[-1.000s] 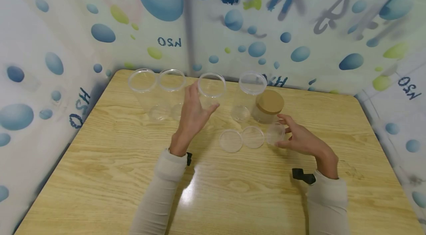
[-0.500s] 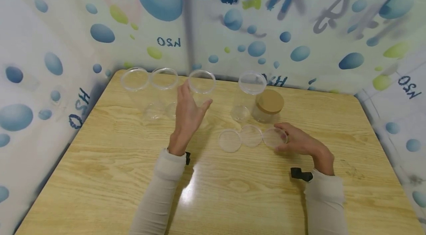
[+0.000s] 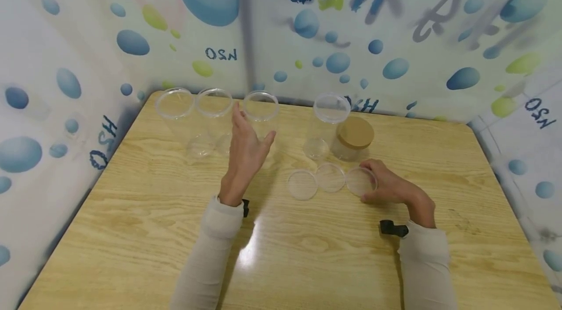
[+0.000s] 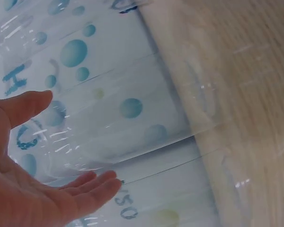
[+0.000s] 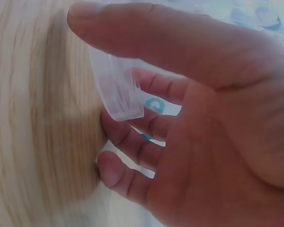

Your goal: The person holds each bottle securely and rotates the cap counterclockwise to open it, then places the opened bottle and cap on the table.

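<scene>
My left hand is beside a tall clear plastic jar, third from left in the back row. In the left wrist view, the fingers and thumb of this hand extend nearly straight along the clear wall, spread apart and not curled round it. With thumb and fingers, my right hand grips the edge of a round clear lid at table level. The right wrist view shows the lid's raised rim between thumb and fingers. Two similar lids, a middle one and a left one, lie beside it.
Two more clear jars, the leftmost and its neighbour, stand at back left. Another clear jar stands right of a gap, next to a short jar with a cork-coloured lid. Printed wall sheets border the wooden table.
My left hand and the three left jars have shifted left, the third jar clearly closing toward the others. The right hand has brought its tilted lid down in line with the other two lids.
</scene>
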Motion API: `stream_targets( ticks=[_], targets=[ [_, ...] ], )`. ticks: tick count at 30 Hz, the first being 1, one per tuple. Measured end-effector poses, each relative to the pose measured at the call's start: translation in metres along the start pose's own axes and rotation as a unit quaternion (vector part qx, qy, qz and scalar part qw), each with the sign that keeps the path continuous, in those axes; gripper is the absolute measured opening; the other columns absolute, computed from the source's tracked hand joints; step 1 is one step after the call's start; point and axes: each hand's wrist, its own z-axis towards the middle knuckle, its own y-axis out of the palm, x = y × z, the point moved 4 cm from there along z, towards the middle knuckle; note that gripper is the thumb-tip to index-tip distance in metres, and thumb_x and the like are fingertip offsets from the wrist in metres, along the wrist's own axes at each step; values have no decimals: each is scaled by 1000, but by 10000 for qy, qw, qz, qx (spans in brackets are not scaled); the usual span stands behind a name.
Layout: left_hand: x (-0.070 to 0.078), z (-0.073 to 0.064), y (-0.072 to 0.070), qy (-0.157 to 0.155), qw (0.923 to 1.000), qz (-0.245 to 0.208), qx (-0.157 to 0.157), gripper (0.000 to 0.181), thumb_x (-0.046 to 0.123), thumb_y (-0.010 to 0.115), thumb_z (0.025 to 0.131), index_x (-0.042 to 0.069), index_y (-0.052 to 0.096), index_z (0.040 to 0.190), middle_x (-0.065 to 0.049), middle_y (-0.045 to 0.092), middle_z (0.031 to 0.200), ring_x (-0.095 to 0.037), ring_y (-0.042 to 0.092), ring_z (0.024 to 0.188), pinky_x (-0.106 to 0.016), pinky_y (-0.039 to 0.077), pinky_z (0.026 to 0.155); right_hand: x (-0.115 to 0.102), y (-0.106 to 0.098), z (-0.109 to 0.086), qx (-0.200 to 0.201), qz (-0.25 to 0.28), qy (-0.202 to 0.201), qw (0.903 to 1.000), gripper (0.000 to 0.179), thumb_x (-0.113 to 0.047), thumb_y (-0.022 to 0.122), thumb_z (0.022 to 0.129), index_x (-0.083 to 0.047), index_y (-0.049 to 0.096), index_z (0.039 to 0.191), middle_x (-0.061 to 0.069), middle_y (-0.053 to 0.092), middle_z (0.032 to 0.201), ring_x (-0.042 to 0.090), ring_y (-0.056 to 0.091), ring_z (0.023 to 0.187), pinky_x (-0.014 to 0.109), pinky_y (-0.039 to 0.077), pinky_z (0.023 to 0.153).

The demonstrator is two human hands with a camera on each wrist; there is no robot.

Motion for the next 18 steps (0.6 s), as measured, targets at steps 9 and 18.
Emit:
stream_targets(
  ticks=[9,18],
  targets=[
    [26,-11,-14,502,9985,184,78,97,14,73,89,-4,4,154,-27,20,157,-37,29,144,-47,36,112,-2,1,0,122,-158,10,9998,79,-13,82,76,13,35,134,34,36,135,46,37,126,62,31,105],
    [67,-34,-12,2542,9533,777,1437,72,9,75,85,-3,33,142,-26,31,149,-38,31,141,-58,37,100,-3,3,2,164,-341,10,9993,77,-15,83,75,11,38,132,32,39,129,42,38,118,59,33,101]
  ],
)
